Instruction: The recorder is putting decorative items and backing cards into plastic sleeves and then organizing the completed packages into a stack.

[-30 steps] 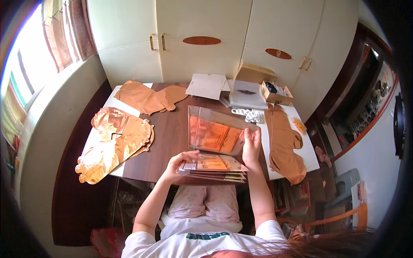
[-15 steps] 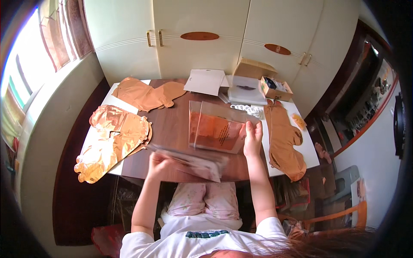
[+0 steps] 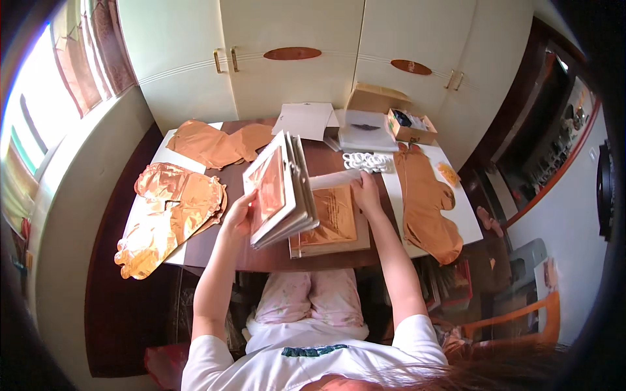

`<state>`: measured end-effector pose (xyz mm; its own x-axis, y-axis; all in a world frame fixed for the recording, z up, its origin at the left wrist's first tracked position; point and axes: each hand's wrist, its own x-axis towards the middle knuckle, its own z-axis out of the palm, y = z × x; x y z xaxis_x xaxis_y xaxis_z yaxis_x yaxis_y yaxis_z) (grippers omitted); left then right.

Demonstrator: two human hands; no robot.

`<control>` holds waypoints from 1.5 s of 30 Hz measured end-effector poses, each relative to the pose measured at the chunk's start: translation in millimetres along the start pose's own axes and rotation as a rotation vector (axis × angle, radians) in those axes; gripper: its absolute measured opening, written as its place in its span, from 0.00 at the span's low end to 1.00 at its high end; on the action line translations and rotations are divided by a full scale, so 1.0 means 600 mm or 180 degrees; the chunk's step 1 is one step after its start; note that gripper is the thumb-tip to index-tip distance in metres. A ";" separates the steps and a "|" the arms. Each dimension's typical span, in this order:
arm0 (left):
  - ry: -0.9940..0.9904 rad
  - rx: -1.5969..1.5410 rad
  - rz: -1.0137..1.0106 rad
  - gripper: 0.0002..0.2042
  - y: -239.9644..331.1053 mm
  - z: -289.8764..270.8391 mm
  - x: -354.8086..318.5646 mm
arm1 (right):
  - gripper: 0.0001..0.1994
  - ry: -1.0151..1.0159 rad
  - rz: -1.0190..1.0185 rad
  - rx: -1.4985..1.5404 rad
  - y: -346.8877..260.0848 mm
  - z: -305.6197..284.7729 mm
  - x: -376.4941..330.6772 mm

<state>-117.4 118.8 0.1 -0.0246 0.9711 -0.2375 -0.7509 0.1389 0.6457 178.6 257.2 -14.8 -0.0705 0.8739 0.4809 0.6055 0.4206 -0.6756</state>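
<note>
Here, the left hand (image 3: 241, 212) holds a stack of flat packets (image 3: 267, 186) by its left side, fingers closed on the edge. The stack leans steeply above the table (image 3: 212, 242), whose middle is dark, wood-grained and smooth; its front face shows glossy copper film inside a pale border. Several thin edges fan out behind that face, too tightly layered to count.

The right hand (image 3: 368, 194) has its fingers curled in on the end of a pale strip (image 3: 334, 180); how the fingertips sit is hidden. The strip runs along the upper edge of one rectangular packet (image 3: 336, 225), which is partly behind the stack and has wrinkled copper film in its window.

Three spreads of foil, with wavy, lobed outlines, rest on the table: a matte brown one (image 3: 215, 144) at far left, a shiny, creased one (image 3: 171, 218) at near left, and a matte, long one (image 3: 427, 208) at right. Beyond are one heap of white rings (image 3: 365, 162), one small open cardboard box (image 3: 414, 133) and at least two stiff white cards (image 3: 300, 122).
</note>
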 end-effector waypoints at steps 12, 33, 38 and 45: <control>0.0528 -0.0826 -0.0311 0.16 -0.085 0.048 0.026 | 0.14 -0.1067 0.1469 0.2500 0.003 -0.033 -0.023; -0.0436 -0.1628 0.0017 0.18 -0.021 -0.002 -0.031 | 0.13 -0.1280 0.0816 0.2564 -0.032 -0.115 -0.021; 0.0283 -0.0580 0.0296 0.20 -0.013 0.042 -0.054 | 0.14 -0.1421 0.0436 0.1058 -0.032 0.016 0.033; 0.0659 0.0621 0.0338 0.10 -0.050 0.021 0.003 | 0.18 -0.1070 -0.0084 -0.0276 -0.024 0.080 0.042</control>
<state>-86.6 118.8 -10.3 -0.2451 0.9247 -0.2911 -0.5963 0.0930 0.7973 129.7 284.9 -19.8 -0.3355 0.9004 0.2769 0.6640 0.4346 -0.6084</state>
